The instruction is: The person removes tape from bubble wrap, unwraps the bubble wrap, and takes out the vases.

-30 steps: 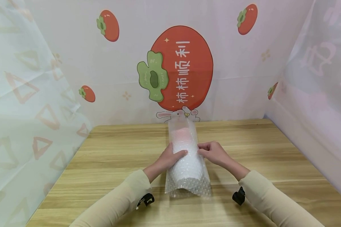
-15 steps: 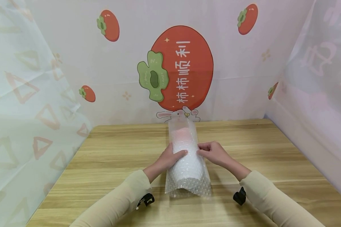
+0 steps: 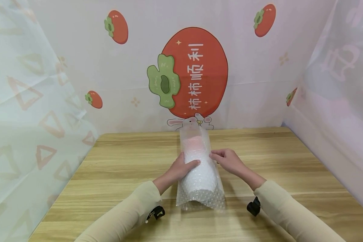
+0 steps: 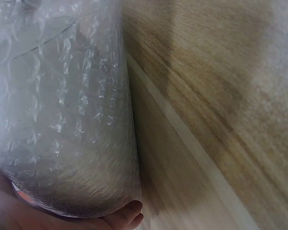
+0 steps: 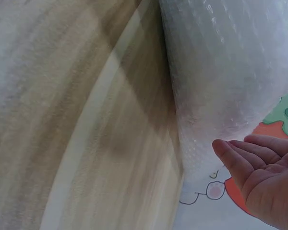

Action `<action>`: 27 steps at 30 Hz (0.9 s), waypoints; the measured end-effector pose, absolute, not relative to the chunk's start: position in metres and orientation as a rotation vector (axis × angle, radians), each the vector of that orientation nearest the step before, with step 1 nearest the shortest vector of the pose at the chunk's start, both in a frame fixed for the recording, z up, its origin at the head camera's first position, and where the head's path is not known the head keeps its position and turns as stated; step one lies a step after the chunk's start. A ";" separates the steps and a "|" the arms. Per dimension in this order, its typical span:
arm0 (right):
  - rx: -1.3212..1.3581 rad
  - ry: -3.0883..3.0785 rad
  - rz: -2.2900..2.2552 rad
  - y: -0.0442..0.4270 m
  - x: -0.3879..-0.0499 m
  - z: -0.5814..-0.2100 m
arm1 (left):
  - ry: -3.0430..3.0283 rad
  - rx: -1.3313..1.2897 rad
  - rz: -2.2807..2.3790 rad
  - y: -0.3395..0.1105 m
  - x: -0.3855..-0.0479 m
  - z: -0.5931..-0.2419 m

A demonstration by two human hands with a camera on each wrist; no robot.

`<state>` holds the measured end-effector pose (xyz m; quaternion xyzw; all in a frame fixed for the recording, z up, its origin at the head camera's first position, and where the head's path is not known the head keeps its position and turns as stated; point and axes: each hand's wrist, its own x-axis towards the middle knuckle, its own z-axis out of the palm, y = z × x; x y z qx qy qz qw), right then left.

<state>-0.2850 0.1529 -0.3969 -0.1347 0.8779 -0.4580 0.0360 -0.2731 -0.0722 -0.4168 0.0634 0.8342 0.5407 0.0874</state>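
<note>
A white object with a pink upper part, wrapped in bubble wrap (image 3: 199, 178), lies lengthwise on the wooden table (image 3: 124, 158). My left hand (image 3: 181, 167) grips its left side, thumb across the top. In the left wrist view, the fingers of that hand (image 4: 62, 221) curve round the bubble wrap (image 4: 67, 120). At the right edge of the wrap is my right hand (image 3: 230, 162), thumb and forefinger close together. In the right wrist view, the right hand (image 5: 269, 179) has gently bent fingers beside the wrap (image 5: 230, 62), thumb apart from them; contact is unclear.
A white backdrop (image 3: 245, 101) with printed red fruits stands behind the table, and pale patterned sheets hang at the left (image 3: 48, 101) and right (image 3: 335, 111). Black devices (image 3: 157, 212) are strapped under both sleeves.
My right hand has shifted slightly up along the wrap's right edge. The left hand keeps its grip, and the wrapped object has barely moved.
</note>
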 end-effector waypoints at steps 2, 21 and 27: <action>-0.398 2.707 -1.399 0.152 -0.289 -0.395 | 2.480 0.193 1.616 -0.072 -0.274 -0.417; -0.285 2.695 -1.370 0.141 -0.327 -0.394 | 2.498 0.175 1.596 -0.071 -0.273 -0.416; -0.276 2.662 -1.386 0.140 -0.331 -0.394 | 2.504 0.163 1.580 -0.070 -0.272 -0.414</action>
